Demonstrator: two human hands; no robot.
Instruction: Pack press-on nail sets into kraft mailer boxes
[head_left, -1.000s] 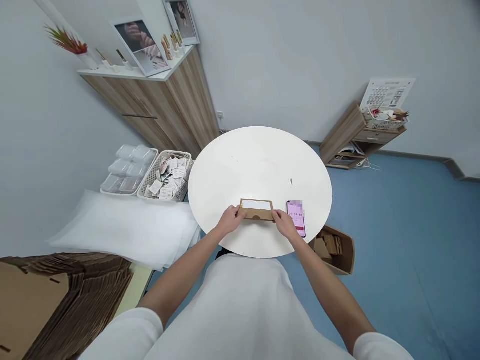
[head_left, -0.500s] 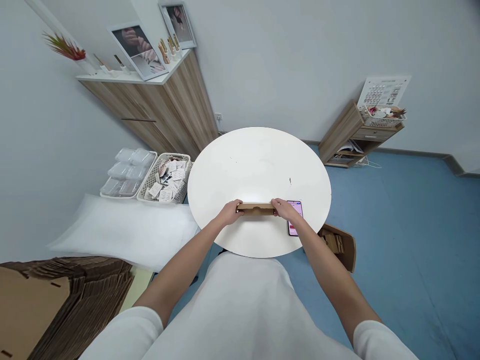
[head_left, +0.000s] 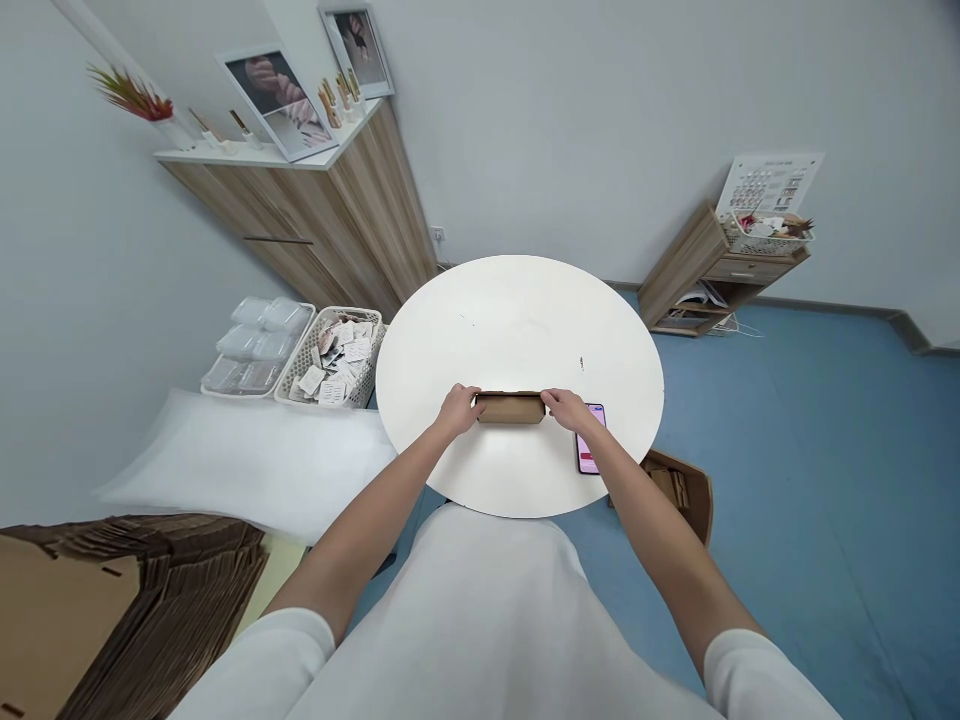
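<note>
A small brown cardboard box (head_left: pixel 511 409) is held near the front half of the round white table (head_left: pixel 517 320). My left hand (head_left: pixel 459 409) grips its left end, and my right hand (head_left: pixel 564 408) grips its right end, fingers closed at the upper corners. Its far edge shows as a dark raised line, with a brown panel facing me. What lies inside the box, if anything, cannot be made out. A phone (head_left: pixel 589 455) with a lit pink screen lies on the table, partly under my right forearm.
Left of the table are a basket of small cards (head_left: pixel 341 360), clear plastic packs (head_left: pixel 259 340), white foam sheets (head_left: pixel 255 450) and stacked flat cardboard (head_left: pixel 172 610). An open carton (head_left: pixel 697 500) holding brown boxes stands at right on the floor. Cabinets stand behind.
Both hands have shifted slightly away from me with the box. The box has tipped, so its brown panel shows more, and the front notch seen before no longer shows.
</note>
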